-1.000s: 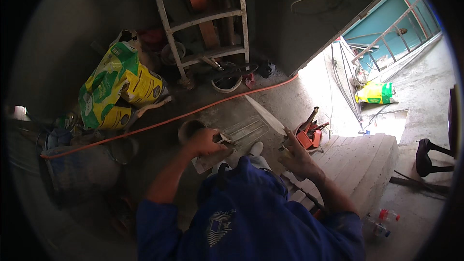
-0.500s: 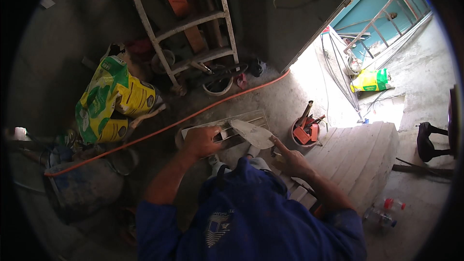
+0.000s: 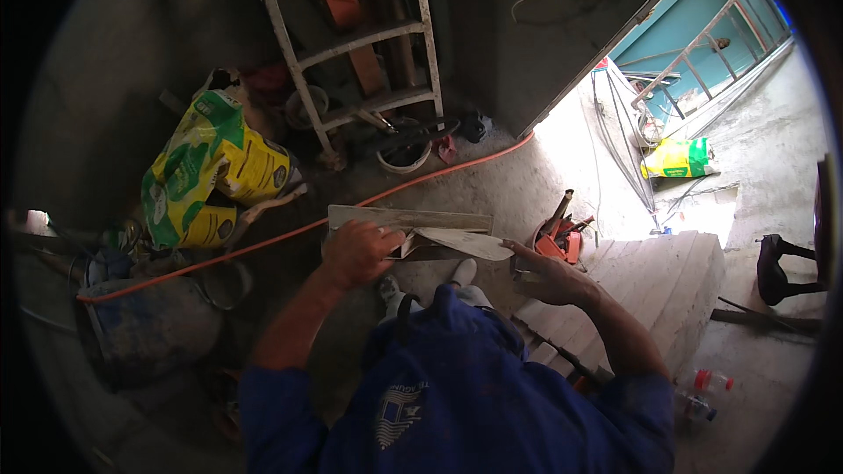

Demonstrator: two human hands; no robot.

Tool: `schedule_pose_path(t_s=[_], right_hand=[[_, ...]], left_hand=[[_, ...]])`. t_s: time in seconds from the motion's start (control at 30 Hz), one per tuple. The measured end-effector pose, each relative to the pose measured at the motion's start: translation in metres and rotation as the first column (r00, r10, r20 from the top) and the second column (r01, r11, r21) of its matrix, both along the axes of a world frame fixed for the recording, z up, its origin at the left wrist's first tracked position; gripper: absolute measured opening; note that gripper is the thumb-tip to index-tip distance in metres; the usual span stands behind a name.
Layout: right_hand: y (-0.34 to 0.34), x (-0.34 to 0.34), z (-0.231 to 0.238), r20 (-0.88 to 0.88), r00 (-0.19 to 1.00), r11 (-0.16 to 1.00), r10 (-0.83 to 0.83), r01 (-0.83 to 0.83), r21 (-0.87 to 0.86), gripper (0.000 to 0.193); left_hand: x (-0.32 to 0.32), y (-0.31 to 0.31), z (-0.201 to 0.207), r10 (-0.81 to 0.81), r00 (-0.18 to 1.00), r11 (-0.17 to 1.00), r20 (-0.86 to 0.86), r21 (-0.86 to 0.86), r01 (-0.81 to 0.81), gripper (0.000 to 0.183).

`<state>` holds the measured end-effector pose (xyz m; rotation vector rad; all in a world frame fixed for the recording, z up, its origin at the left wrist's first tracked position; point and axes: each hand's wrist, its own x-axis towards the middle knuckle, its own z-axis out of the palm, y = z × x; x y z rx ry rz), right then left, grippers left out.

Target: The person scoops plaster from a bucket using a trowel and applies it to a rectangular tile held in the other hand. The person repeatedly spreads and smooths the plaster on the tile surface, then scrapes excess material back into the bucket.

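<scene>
In front of me my left hand (image 3: 358, 254) is closed around the handle side of a long, flat rectangular plastering trowel (image 3: 421, 217). From the right, my right hand (image 3: 551, 276) grips a pointed trowel (image 3: 461, 242) smeared pale grey. Its blade lies across the lower side of the rectangular trowel, tip to the left near my left fingers. Both tools are held over the floor, above my feet. Whether the two blades touch I cannot tell, and the handles are mostly hidden by my fingers.
A bucket of orange tools (image 3: 562, 239) stands beside a pale slatted block (image 3: 650, 290). An orange hose (image 3: 421, 180) crosses the floor. Beyond are a ladder (image 3: 360, 39), a black-filled bucket (image 3: 404, 156) and a green-yellow sack (image 3: 211, 171). A big bucket (image 3: 154, 329) sits left, bottles (image 3: 702, 393) right.
The rectangular trowel has tipped, so its face shows more edge-on. The pointed trowel has swung flatter and shifted a little right with my right hand. The whole view has shifted slightly.
</scene>
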<state>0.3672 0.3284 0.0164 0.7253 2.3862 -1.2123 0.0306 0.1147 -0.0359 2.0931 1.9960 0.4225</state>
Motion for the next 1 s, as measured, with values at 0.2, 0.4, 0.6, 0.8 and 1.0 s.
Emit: schedule_pose_path(t_s=[0.2, 0.4, 0.6, 0.8, 1.0], right_hand=[[-0.005, -0.024, 0.0, 0.12, 0.993, 0.989, 0.01, -0.027, 0.144, 0.087], [0.018, -0.003, -0.01, -0.111, 0.912, 0.913, -0.395, 0.404, 0.066, 0.086], [-0.007, -0.01, -0.007, 0.064, 0.997, 0.996, -0.051, 0.046, 0.08, 0.084], [-0.003, 0.006, -0.004, -0.043, 0.93, 0.928, -0.365, 0.367, 0.056, 0.085], [-0.04, -0.015, 0.012, 0.055, 0.952, 0.942, -0.302, 0.306, -0.138, 0.085]], left_hand=[[0.004, -0.005, -0.012, 0.109, 0.991, 0.994, 0.08, -0.001, -0.109, 0.046], [-0.002, -0.02, -0.008, 0.286, 0.94, 0.956, 0.185, 0.014, -0.293, 0.045], [-0.003, -0.019, -0.011, 0.297, 0.943, 0.949, 0.147, 0.06, -0.308, 0.043], [-0.007, -0.024, -0.01, 0.41, 0.906, 0.911, 0.101, 0.008, -0.413, 0.041], [-0.004, -0.012, -0.022, 0.503, 0.854, 0.864, 0.135, -0.052, -0.501, 0.048]])
